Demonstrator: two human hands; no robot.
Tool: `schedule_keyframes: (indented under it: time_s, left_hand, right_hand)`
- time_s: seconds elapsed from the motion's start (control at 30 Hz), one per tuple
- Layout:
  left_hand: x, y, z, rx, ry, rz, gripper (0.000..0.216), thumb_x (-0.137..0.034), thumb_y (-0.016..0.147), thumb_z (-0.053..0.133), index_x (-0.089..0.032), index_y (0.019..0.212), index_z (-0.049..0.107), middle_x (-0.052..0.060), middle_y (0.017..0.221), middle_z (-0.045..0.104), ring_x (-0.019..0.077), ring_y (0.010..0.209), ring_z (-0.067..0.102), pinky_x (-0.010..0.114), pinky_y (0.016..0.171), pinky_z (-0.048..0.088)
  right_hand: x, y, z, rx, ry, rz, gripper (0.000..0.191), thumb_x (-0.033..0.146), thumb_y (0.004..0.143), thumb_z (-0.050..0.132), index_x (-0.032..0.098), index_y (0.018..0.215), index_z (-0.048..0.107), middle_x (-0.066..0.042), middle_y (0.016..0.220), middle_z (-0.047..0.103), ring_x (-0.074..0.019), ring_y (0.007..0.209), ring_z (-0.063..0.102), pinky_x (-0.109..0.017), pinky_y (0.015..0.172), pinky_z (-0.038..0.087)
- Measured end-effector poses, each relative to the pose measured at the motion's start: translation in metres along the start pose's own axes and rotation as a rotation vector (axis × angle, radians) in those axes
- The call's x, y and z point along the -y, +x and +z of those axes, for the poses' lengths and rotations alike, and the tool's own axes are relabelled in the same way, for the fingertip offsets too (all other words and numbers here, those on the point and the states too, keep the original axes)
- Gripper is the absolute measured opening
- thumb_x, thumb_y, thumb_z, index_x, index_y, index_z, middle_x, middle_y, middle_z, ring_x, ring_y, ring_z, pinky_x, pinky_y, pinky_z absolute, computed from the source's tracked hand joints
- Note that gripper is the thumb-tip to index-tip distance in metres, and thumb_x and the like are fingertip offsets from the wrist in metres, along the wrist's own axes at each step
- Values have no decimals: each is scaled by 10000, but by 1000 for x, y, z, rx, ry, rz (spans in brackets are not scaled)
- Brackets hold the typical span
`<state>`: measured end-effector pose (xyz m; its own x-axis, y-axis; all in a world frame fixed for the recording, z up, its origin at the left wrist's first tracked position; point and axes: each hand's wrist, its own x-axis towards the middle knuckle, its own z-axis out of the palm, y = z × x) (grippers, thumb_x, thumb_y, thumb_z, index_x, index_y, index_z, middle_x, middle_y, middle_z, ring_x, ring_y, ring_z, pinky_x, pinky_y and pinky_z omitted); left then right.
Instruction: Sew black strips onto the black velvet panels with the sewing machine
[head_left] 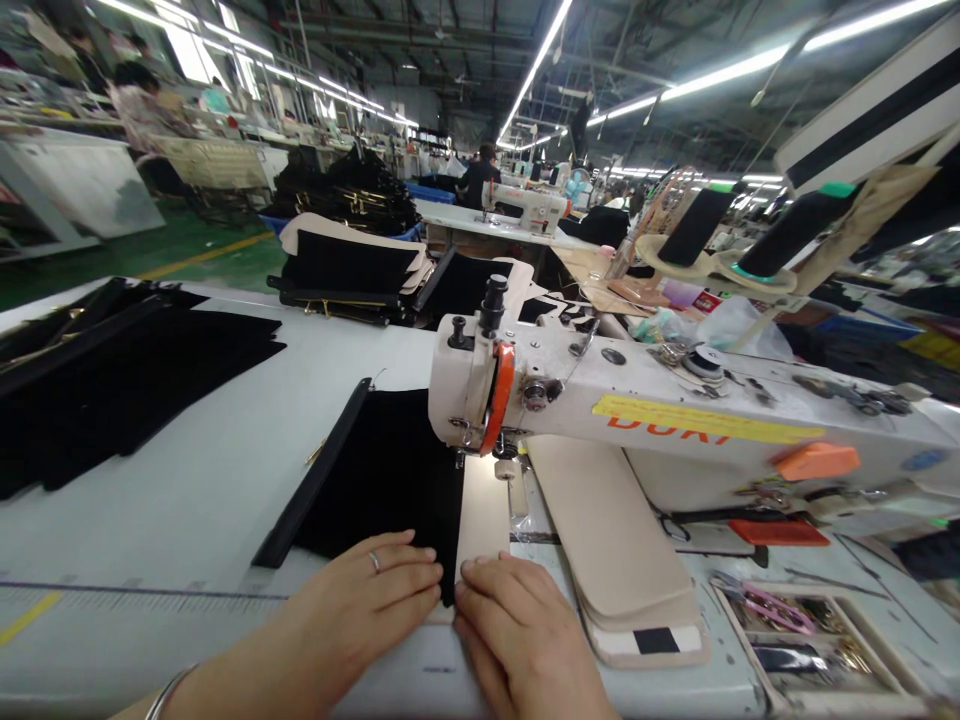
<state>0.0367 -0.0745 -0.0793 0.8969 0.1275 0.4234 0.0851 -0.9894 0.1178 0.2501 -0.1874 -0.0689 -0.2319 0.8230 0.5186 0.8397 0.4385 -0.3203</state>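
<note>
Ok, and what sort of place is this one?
Most likely a sewing workshop or factory floor: a sewing machine up close, a second machine farther back, and black thread cones.

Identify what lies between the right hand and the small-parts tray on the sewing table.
In the head view, a stack of overlapping beige panels lies between the right hand and the small-parts tray.

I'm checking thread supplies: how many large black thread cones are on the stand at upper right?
2: the left cone, and the right cone beside it, nearer the picture's right edge. Any behind them may be hidden.
</note>
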Motion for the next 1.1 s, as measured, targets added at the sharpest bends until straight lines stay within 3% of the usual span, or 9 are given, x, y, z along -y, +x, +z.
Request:
schedule_keyframes:
  time_s: [0.3, 0.83, 1.1]
  left_hand:
    - [17, 18, -12, 164, 51, -53, 426, -24, 884, 471, -195, 1249, 609, 40, 1307, 648, 183, 1232, 574, 394, 1163, 367]
    - [61, 44, -5, 194, 85, -89, 378, 5, 913, 426, -164, 1192, 616, 61, 1284, 646, 196, 1237, 572, 401, 1131, 406]
    - [80, 60, 1, 175, 8, -154, 244, -65, 940, 512, -167, 1126, 634, 52, 1209, 673, 192, 1175, 607, 377, 1089, 439]
  right_hand:
    - [-9, 14, 3, 87, -35, 70, 328, 155, 933, 557, 198, 1253, 615, -65, 1218, 664, -231, 1116, 601, -425, 993, 524]
    - [-30, 45, 8, 176, -57, 166, 348, 187, 905, 601, 172, 1253, 611, -93, 1235, 637, -255, 1140, 576, -450, 1008, 498]
    - [-37, 51, 16, 217, -103, 246, 429, 287, 933, 572, 163, 1344, 563, -119, 1249, 626, -275, 1152, 552, -469, 1013, 475]
